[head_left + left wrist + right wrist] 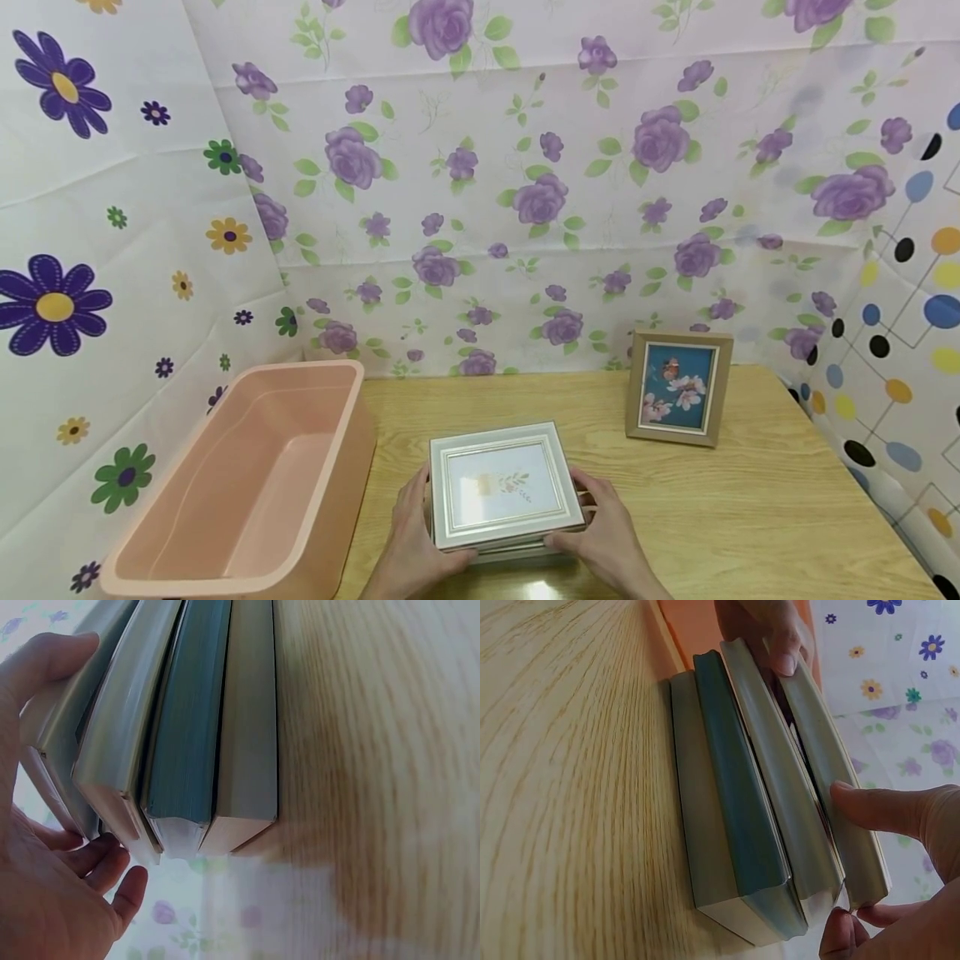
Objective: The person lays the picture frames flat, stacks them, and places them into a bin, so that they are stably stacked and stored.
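Observation:
A white picture frame (506,483) with a silver inner border and a pale plant print lies face up on top of a stack of several frames. My left hand (420,537) grips its left end, thumb on the near side. At the right end my right hand (603,533) pinches it, thumb on the near edge and fingers behind. Below it, in the right wrist view, come another whitish frame (780,769), a blue-green frame (739,780) and a beige frame (705,802) on the table. A narrow gap shows under the top frame.
A deep pink plastic bin (330,483) stands left of the stack. A beige picture frame (637,392) with a blue flower picture stands upright at the back right of the wooden table (765,517). Floral cloth (495,200) hangs behind; patterned cloths flank both sides.

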A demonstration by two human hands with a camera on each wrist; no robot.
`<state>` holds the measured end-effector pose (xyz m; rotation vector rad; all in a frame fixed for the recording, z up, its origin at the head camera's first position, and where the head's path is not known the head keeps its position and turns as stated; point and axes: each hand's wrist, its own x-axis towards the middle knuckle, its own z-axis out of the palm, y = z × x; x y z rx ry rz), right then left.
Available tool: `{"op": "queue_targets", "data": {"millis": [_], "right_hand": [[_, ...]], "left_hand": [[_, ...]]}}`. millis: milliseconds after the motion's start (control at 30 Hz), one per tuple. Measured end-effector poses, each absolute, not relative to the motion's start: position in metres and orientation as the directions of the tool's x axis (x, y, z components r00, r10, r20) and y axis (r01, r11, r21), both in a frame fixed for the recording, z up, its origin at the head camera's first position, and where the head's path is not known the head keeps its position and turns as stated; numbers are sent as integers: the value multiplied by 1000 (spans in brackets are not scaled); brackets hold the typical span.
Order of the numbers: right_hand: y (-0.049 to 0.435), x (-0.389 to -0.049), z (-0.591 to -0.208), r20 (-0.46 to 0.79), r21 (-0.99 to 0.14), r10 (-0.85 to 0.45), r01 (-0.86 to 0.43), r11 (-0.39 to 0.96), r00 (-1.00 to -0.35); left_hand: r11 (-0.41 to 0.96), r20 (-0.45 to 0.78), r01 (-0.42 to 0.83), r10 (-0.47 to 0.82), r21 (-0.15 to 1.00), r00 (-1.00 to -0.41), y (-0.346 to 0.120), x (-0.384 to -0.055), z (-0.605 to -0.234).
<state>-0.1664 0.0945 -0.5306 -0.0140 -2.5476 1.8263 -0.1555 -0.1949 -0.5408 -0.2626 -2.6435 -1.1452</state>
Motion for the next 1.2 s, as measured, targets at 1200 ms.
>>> {"op": "queue_targets", "data": {"millis": [1200], "right_hand": [[94,-162,-533,-48,-916,-25,34,399,-999]], "left_hand": [[452,-37,-15,40,892,-998,-202,-149,-541]]}}
